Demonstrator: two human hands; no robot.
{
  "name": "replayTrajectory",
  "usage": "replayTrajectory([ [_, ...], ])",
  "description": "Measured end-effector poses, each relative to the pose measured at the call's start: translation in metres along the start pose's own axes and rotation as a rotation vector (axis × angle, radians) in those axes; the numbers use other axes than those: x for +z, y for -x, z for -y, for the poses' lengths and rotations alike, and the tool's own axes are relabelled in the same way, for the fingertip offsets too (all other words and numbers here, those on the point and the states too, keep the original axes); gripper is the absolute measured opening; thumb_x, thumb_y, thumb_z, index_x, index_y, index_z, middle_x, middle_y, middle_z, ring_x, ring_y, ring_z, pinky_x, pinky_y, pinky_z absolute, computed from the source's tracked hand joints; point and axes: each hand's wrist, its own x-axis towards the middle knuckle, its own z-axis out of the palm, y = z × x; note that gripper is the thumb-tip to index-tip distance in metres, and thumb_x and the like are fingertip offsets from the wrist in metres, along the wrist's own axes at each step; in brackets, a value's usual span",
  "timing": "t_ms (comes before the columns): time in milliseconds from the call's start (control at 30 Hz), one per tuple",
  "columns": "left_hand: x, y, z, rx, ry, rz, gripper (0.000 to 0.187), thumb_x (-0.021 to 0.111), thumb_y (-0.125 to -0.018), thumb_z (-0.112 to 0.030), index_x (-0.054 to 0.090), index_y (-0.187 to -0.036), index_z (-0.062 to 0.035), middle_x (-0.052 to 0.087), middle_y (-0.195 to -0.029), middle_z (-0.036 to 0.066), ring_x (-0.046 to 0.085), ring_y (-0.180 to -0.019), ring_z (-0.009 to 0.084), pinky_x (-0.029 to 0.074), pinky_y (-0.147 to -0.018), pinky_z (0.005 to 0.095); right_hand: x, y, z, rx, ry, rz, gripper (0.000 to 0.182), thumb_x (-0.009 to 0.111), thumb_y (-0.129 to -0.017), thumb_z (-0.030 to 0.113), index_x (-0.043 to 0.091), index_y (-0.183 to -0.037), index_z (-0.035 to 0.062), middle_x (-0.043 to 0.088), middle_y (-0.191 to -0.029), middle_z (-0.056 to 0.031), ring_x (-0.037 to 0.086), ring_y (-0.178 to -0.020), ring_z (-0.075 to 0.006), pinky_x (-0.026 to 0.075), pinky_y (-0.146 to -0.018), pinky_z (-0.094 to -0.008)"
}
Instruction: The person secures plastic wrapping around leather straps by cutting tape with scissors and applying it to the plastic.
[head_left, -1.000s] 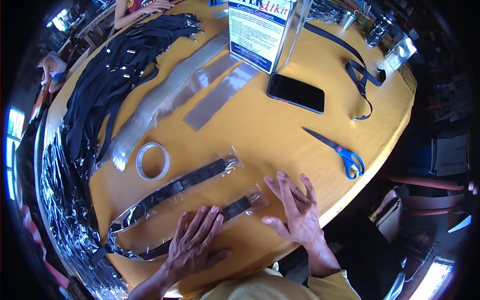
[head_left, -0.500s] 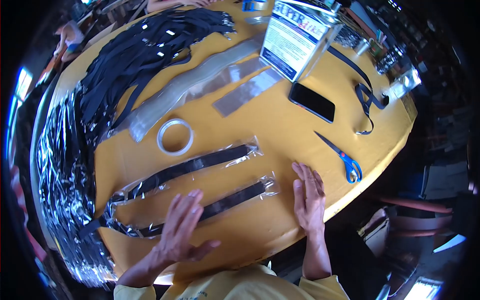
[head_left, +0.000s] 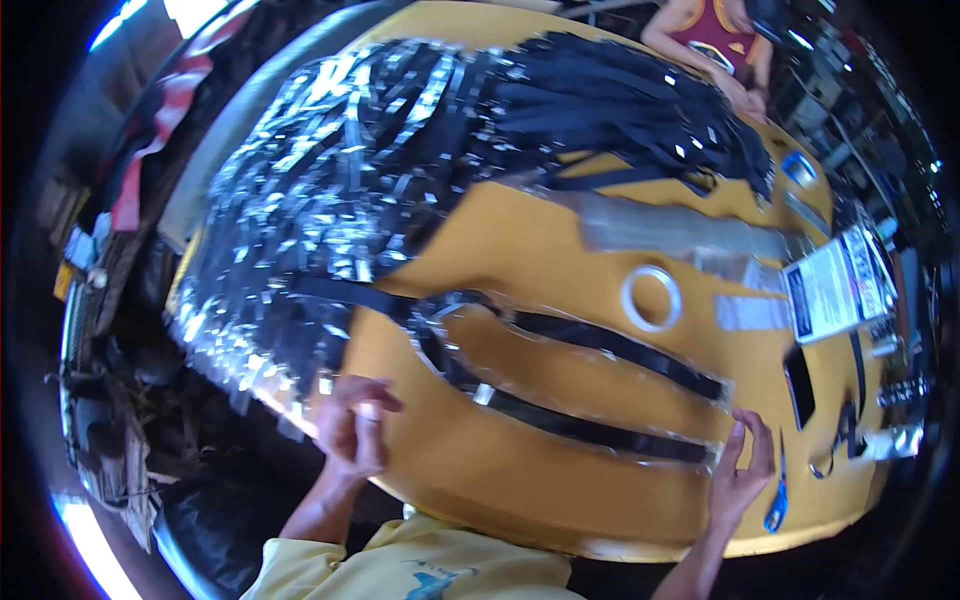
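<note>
Two black straps in clear plastic sleeves lie side by side on the yellow table, the upper strap (head_left: 620,352) and the lower strap (head_left: 600,432); they meet in a loop at their left ends. My right hand (head_left: 742,468) is beside the right end of the lower strap, its thumb and fingers apart and nothing visible between them. My left hand (head_left: 358,425) is at the table's front edge, near the plastic-wrapped bundle (head_left: 330,180), with its fingers curled; whether it holds anything is hidden by blur.
A roll of tape (head_left: 651,298), a phone (head_left: 799,387), blue-handled scissors (head_left: 776,505) and a labelled can (head_left: 835,285) are on the table (head_left: 540,500). Loose black straps (head_left: 620,110) lie at the back. Another person (head_left: 710,40) is behind the table.
The view has turned to the left, so the table's things appear farther right. My left hand has moved from above the lower strap to near the wrapped bundle, and its fingers have curled.
</note>
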Motion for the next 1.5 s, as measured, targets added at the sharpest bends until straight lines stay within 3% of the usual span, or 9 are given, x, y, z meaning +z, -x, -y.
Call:
replayTrajectory([
  [300, 0.003, 0.003, 0.010, -0.073, -0.027, 0.242, 0.010, 0.069, -0.091, -0.008, 0.073, -0.088, 0.0007, 0.068, -0.069, 0.012, 0.066, -0.057, 0.0231, 0.050, -0.056, 0.0322, 0.112, -0.063, 0.186, -0.933, -0.265, 0.524, 0.017, 0.070, -0.087, 0.014, 0.067, -0.100, 0.0030, 0.070, -0.089, -0.0121, 0.067, -0.083, -0.0300, 0.051, -0.080, -0.0437],
  [500, -0.005, 0.007, 0.013, -0.340, 0.134, 0.171, 0.024, 0.061, -0.100, -0.014, 0.073, -0.091, 0.0041, 0.072, -0.072, 0.011, 0.069, -0.063, 0.0170, 0.054, -0.061, 0.0288, 0.219, -0.030, 0.265, -0.941, -0.388, 0.743, 0.025, 0.071, -0.088, 0.020, 0.068, -0.104, 0.0011, 0.069, -0.089, -0.0153, 0.069, -0.083, -0.0322, 0.055, -0.073, -0.0459],
  [700, -0.006, 0.021, 0.019, -0.286, 0.177, 0.019, 0.026, 0.055, -0.104, -0.018, 0.067, -0.094, 0.0031, 0.065, -0.064, 0.006, 0.062, -0.059, 0.0119, 0.048, -0.058, 0.0259, 0.280, 0.025, 0.307, -1.001, 0.008, 0.462, 0.035, 0.070, -0.082, 0.015, 0.059, -0.108, -0.0050, 0.062, -0.095, -0.0197, 0.070, -0.076, -0.0293, 0.056, -0.054, -0.0387],
  [1000, -0.002, 0.026, 0.030, -0.247, 0.150, -0.155, 0.030, 0.054, -0.104, -0.023, 0.065, -0.088, -0.0007, 0.057, -0.063, 0.003, 0.051, -0.058, 0.0084, 0.039, -0.065, 0.0257, 0.208, -0.014, 0.355, -0.918, -0.191, 0.629, 0.067, 0.068, -0.082, 0.005, 0.040, -0.138, -0.0189, 0.054, -0.111, -0.0268, 0.065, -0.084, -0.0279, 0.059, -0.066, -0.0336],
  [1067, 0.004, 0.019, 0.019, -0.230, 0.168, -0.109, 0.028, 0.053, -0.104, -0.022, 0.065, -0.092, -0.0002, 0.058, -0.068, 0.003, 0.052, -0.064, 0.0090, 0.040, -0.068, 0.0264, 0.189, -0.033, 0.367, -0.932, -0.224, 0.459, 0.033, 0.074, -0.080, 0.012, 0.062, -0.096, -0.0140, 0.060, -0.095, -0.0175, 0.055, -0.070, -0.0187, 0.056, -0.056, -0.0294],
  [1133, 0.010, 0.009, 0.007, -0.235, 0.177, -0.033, 0.022, 0.051, -0.104, -0.017, 0.063, -0.104, 0.0009, 0.059, -0.081, 0.003, 0.053, -0.079, 0.0114, 0.043, -0.080, 0.0287, 0.151, -0.060, 0.376, -0.879, -0.486, 0.455, 0.014, 0.072, -0.079, 0.008, 0.068, -0.074, -0.0041, 0.068, -0.075, -0.0183, 0.070, -0.068, -0.0236, 0.059, -0.056, -0.0342],
  [1233, 0.012, 0.005, 0.014, -0.275, 0.354, 0.049, 0.078, 0.069, -0.092, -0.042, 0.037, -0.149, 0.0006, 0.052, -0.127, 0.015, 0.051, -0.118, 0.0241, 0.040, -0.099, 0.0397, 0.130, -0.100, 0.422, -0.830, -0.805, 0.288, 0.024, 0.068, -0.079, 0.016, 0.065, -0.072, -0.0066, 0.069, -0.071, -0.0197, 0.072, -0.067, -0.0361, 0.060, -0.066, -0.0427],
  [1333, 0.022, -0.012, -0.009, -0.213, 0.508, 0.123, 0.132, 0.082, -0.074, -0.055, -0.004, -0.161, -0.0049, 0.020, -0.158, 0.021, 0.026, -0.145, 0.0348, 0.021, -0.118, 0.0500, 0.073, -0.118, 0.426, -0.961, -0.873, 0.339, 0.026, 0.062, -0.085, 0.018, 0.066, -0.079, -0.0064, 0.070, -0.076, -0.0207, 0.072, -0.068, -0.0338, 0.060, -0.065, -0.0419],
  [1500, 0.015, -0.031, -0.020, 0.018, 0.405, 0.060, 0.137, 0.085, -0.070, -0.053, -0.007, -0.160, -0.0044, 0.001, -0.167, 0.021, 0.006, -0.154, 0.0384, 0.010, -0.123, 0.0538, 0.025, -0.132, 0.415, -0.936, -1.168, 0.363, 0.029, 0.058, -0.090, 0.022, 0.065, -0.083, -0.0059, 0.069, -0.076, -0.0194, 0.072, -0.066, -0.0321, 0.060, -0.063, -0.0410],
])
